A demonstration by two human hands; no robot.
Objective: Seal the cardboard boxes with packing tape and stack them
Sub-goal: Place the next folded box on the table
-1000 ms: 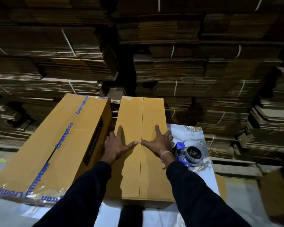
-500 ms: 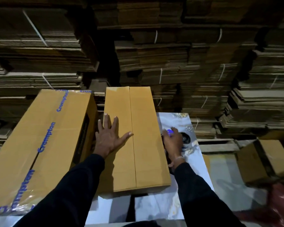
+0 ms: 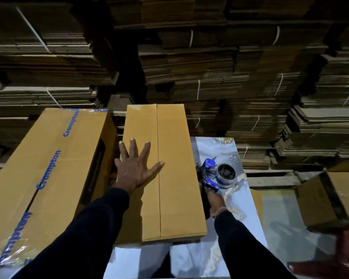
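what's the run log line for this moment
step: fetch tape | left hand: flat on unsealed box | right hand: grips tape dispenser

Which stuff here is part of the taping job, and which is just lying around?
In the job:
- unsealed box, left hand pressing its flap
- tape dispenser, right hand at it
- taped Crompton box

Lying about:
- bundled flat cardboard
- open box

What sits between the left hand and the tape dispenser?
In the head view, only the right flap of the unsealed box lies between the left hand and the tape dispenser; its bare centre seam runs by the thumb tip.
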